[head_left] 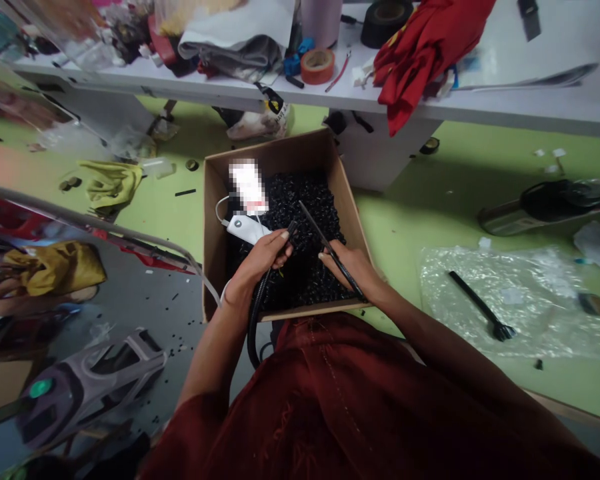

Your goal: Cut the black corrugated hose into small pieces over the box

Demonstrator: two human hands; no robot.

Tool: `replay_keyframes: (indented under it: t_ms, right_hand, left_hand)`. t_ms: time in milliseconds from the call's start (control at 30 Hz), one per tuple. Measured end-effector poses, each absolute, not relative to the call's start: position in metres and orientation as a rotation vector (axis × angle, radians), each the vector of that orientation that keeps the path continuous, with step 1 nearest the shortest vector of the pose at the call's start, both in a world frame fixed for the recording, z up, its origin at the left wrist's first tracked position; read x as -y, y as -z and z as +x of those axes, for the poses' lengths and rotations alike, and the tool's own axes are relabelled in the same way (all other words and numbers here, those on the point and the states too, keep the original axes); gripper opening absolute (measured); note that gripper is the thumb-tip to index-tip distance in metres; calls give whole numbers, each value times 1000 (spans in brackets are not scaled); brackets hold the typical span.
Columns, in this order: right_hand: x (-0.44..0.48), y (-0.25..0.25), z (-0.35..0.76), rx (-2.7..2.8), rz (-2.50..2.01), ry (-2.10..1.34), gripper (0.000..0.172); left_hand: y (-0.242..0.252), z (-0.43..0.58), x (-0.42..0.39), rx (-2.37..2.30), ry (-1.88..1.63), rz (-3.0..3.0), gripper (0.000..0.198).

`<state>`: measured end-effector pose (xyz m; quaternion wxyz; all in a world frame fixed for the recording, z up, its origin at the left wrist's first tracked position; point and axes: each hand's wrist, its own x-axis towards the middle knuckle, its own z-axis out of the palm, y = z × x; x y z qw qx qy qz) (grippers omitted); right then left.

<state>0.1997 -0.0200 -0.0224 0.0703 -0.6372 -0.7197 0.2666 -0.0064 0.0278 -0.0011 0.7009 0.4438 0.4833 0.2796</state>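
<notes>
My left hand (271, 252) is closed on a black corrugated tube (254, 320), whose end pokes up past the fingertips. The rest of the tube hangs down over the box's front edge. In my right hand (350, 263) is a long, thin, dark blade-like tool (317, 227), its tip slanting up and left, close to the tube's end. Its exact kind is not clear. Both hands are above a cardboard box (354, 220) filled with small black pieces (305, 190). A white device with a cable (245, 228) lies in the box beside my left hand, below a pixelated white item (249, 187).
A white shelf (350, 100) with a red cloth (425, 53) and orange tape roll (317, 65) runs behind the box. Clear plastic sheeting (445, 273) under a black brush-like item (480, 303) lies right. A grey metal bar (145, 230) crosses the left side.
</notes>
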Motion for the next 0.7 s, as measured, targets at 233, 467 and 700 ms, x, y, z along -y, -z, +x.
replay_keyframes:
  t_ms: [233,467,700]
  right_hand:
    - [23,22,203,1987,-1762,-826,27]
    - [22,19,202,2010,-1784,-857,29]
    - [22,21,203,2013,-1750,-897,31]
  left_hand:
    - [-6,-10,-26,-811,-709,840,41]
    - [-11,-8,-26,-898,-705,821,34]
    - [-6,-5,-28,-914,-717,848,33]
